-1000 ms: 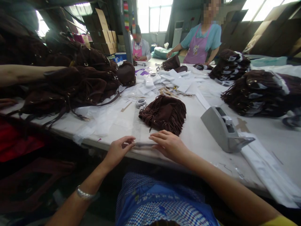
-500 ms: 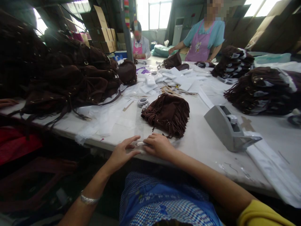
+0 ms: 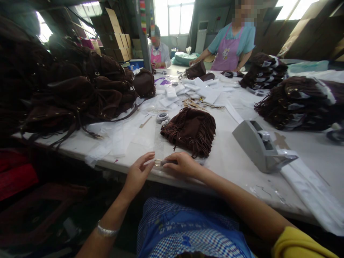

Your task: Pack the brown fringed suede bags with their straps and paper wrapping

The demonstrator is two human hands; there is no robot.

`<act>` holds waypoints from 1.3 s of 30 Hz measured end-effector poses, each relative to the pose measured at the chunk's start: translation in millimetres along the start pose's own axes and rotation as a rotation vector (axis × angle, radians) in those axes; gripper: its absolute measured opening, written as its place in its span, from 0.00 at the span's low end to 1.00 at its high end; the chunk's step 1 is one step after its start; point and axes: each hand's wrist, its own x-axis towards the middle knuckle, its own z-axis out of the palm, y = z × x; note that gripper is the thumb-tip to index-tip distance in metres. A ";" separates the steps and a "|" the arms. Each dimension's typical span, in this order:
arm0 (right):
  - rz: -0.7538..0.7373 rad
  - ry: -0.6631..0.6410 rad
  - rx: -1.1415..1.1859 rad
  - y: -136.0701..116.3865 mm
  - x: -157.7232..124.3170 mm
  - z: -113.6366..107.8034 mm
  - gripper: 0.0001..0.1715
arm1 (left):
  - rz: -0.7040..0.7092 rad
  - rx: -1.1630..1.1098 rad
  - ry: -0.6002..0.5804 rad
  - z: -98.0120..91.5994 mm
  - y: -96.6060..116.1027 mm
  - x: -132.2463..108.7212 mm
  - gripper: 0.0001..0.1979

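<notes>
Strap (image 3: 170, 162) w/ metal end (image 3: 158, 162): you're prob straightening it, R hand (image 3: 184, 163) gripping, L hand (image 3: 138, 173) fingers apart, just beside tip; next prob needs L pinch.

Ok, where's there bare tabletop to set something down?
The best patch of tabletop looks to be between the fringed bag and the grey tape dispenser. Another is right of the dispenser, between the stacked bags and the white strips. It's crowded on the left with the brown bag pile, and beyond the fringed bag with white packets.
</notes>
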 end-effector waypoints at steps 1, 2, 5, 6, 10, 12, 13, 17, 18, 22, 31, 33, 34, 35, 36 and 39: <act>0.019 0.009 0.003 0.3 0.2 1.2 0.14 | 0.052 0.041 0.058 0.7 1.6 -1.9 0.16; 0.037 0.020 0.002 0.2 0.3 2.3 0.13 | 0.096 0.093 0.104 1.9 2.9 -4.0 0.14; 0.066 0.060 -0.009 -2.2 0.1 4.1 0.12 | 0.163 0.269 0.144 9.1 3.0 -10.0 0.12; 0.065 0.068 -0.009 -3.2 -0.2 4.3 0.12 | 0.168 0.316 0.150 12.1 1.9 -11.1 0.12; 0.031 0.065 -0.023 -6.2 -2.6 3.5 0.12 | 0.067 0.274 0.179 21.4 -3.3 -8.6 0.20; -0.002 0.062 -0.041 -5.9 -3.8 2.3 0.13 | -0.010 0.151 0.124 21.7 -3.8 -5.3 0.26; -0.018 0.061 -0.045 -5.5 -4.3 1.6 0.13 | -0.042 0.076 0.083 20.8 -3.5 -3.9 0.26; -0.069 0.053 -0.049 -6.4 -7.6 -2.3 0.14 | -0.147 -0.147 0.001 15.0 -1.6 -3.1 0.24; -0.086 0.054 -0.073 -8.9 -9.3 -3.2 0.14 | -0.162 -0.156 0.001 14.0 -1.4 -4.0 0.24; -0.090 0.128 -0.295 -30.6 -21.9 -5.3 0.15 | -0.135 -0.075 -0.018 12.3 -1.1 -8.1 0.19; 0.176 0.193 -0.266 -52.5 -56.0 -1.4 0.09 | -0.053 -0.013 -0.179 21.8 15.0 -4.0 0.22; 0.154 0.302 -0.186 -49.1 -63.0 0.5 0.08 | -0.083 -0.124 -0.132 28.3 17.1 -6.9 0.25; 0.140 0.358 -0.142 -48.3 -67.0 1.5 0.08 | -0.106 -0.173 -0.124 31.7 17.4 -10.2 0.26; 0.125 0.410 -0.096 -48.3 -71.6 2.6 0.09 | -0.138 -0.212 -0.130 35.0 17.2 -14.7 0.25; 0.110 0.451 -0.051 -49.1 -76.7 3.7 0.09 | -0.176 -0.246 -0.151 38.3 16.7 -20.0 0.24; 0.084 0.541 0.058 -54.8 -95.4 7.2 0.10 | -0.273 -0.300 -0.210 49.0 15.7 -37.7 0.19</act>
